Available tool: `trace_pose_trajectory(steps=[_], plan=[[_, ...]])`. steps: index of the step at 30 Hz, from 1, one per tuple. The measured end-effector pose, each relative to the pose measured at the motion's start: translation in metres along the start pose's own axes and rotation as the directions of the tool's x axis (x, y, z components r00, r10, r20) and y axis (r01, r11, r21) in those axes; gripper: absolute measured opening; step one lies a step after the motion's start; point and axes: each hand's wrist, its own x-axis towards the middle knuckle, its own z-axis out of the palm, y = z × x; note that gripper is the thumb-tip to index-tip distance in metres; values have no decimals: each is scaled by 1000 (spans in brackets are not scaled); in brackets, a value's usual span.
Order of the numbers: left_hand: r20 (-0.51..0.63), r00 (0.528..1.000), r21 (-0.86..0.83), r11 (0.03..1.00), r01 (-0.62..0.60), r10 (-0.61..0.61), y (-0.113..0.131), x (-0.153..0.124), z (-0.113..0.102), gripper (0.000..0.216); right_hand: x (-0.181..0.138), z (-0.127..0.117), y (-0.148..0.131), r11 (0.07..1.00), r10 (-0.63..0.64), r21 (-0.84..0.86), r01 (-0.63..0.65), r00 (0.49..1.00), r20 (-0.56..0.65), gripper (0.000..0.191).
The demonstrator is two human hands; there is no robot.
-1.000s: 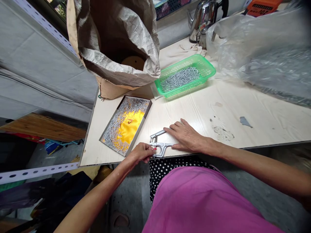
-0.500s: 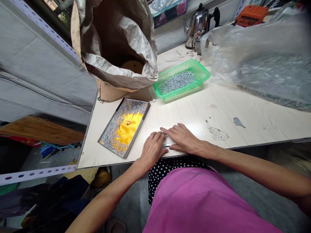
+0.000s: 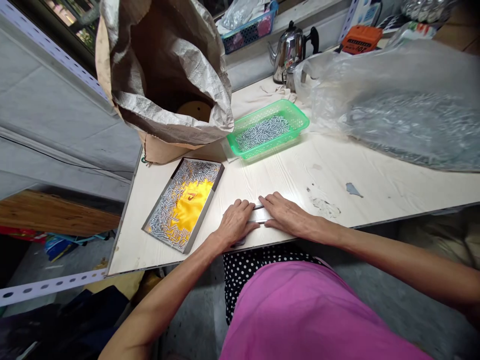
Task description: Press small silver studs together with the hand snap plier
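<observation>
At the table's front edge, my left hand and my right hand grip opposite ends of a flat silver piece. Its middle shows between them, with a dark far edge; both ends are hidden under my fingers, so its exact kind cannot be told. Left of my hands lies a shallow tray, turned at an angle. Small silver metal pins are spread around a bright yellow patch on the tray's bottom. Beyond is a green plastic basket holding more pins.
A large open paper sack stands at the back left. A clear plastic bag of shiny small parts fills the right side. Behind the basket are a metal kettle and an orange box. The table has worn spots.
My hands have parted slightly, and more of the flat silver piece shows between them. The camera view has shifted, so the table's things appear further left and lower.
</observation>
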Motion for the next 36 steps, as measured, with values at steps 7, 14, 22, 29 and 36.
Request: trace_pose_trajectory(steps=[7,14,22,29,36], plan=[[-45,994,26,994,104,-103,-6,15,1,24,29,0,15,997,-42,-61,48,995,90,13],[-32,983,9,983,181,-181,-3,19,-4,18,34,4,18,997,-58,-43,61,996,66,16],[-220,936,-72,961,266,-275,21,-6,14,61,38,-7,50,967,-214,162,198,973,90,49],[-256,963,-234,972,26,-88,61,-23,48,55,64,-4,52,1000,-13,-11,13,999,29,19],[-254,964,-332,943,-13,-76,59,-20,46,49,99,-12,17,986,-124,-108,127,992,35,17]])
